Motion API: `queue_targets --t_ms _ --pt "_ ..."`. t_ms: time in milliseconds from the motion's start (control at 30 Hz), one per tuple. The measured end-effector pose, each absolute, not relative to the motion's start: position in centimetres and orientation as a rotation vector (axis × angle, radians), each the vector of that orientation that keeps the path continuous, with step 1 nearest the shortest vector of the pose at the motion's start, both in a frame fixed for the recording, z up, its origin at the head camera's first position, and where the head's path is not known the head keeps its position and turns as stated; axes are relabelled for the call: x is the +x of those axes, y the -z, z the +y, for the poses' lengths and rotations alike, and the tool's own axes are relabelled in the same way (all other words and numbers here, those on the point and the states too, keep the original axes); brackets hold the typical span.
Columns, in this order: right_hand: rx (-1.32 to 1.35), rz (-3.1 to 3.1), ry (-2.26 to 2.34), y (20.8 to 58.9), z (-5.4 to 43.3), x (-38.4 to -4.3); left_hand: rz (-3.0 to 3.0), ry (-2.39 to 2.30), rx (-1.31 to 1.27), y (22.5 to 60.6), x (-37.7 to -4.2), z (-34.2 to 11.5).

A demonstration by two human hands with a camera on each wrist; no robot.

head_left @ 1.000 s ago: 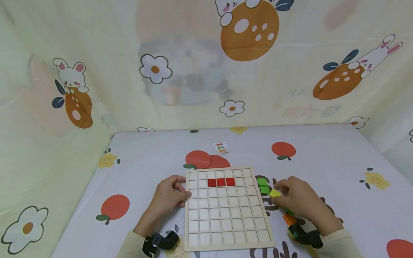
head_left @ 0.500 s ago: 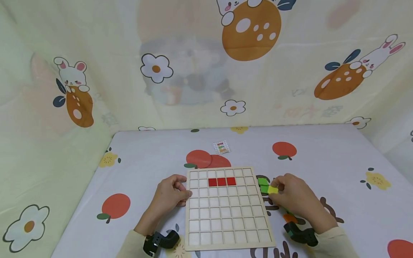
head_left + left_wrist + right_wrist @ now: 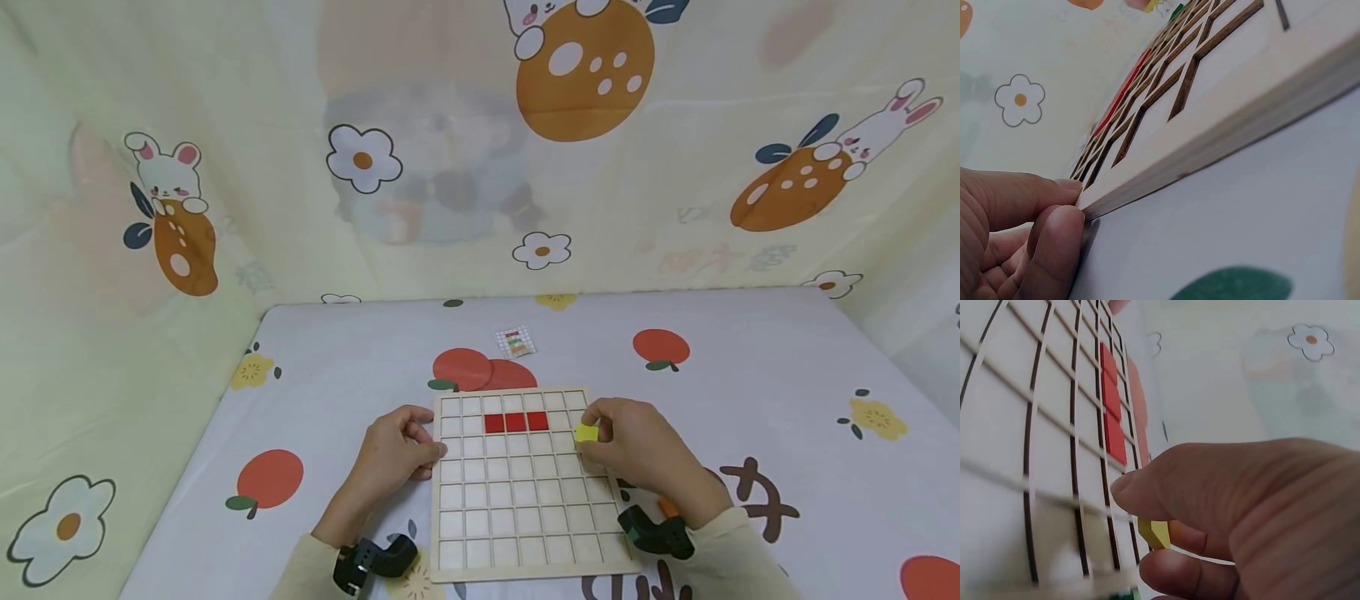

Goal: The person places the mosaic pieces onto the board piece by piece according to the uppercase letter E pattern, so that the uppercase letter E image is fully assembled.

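While the right hand (image 3: 637, 437) pinches a yellow tile (image 3: 587, 432) by the right edge of the grid board (image 3: 532, 576), near its far right corner, the left hand (image 3: 397, 446) grips the left edge. If that pinch loosens, I think the tile could land crooked; if the left grip weakens, the board might slide.

Behind the bare left hand (image 3: 397, 446), a plain, pale cream fabric sleeve (image 3: 296, 573) ends just short of the wrist. A matching cream fabric sleeve (image 3: 742, 560) covers the forearm behind the bare right hand (image 3: 648, 437). On the inner side of the left wrist sits a black, angular camera unit with a rounded end (image 3: 372, 564); a similar black, curved camera unit with a greenish patch (image 3: 658, 536) sits inside the right wrist. Fine creases line the right hand near the thumb's base.
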State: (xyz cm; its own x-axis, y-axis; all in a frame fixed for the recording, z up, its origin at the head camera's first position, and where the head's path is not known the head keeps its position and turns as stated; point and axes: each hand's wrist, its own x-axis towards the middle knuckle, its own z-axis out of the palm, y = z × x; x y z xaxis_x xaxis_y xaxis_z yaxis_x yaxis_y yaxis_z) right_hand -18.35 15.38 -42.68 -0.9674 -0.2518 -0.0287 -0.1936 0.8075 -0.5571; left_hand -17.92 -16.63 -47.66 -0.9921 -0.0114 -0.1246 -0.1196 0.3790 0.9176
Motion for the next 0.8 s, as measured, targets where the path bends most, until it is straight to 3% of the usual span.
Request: queue_targets --t_ms 800 --pt "-0.568 2.829 0.841 42.3 8.5 -20.0 2.511 -1.687 -0.131 47.4 -18.0 -16.6"
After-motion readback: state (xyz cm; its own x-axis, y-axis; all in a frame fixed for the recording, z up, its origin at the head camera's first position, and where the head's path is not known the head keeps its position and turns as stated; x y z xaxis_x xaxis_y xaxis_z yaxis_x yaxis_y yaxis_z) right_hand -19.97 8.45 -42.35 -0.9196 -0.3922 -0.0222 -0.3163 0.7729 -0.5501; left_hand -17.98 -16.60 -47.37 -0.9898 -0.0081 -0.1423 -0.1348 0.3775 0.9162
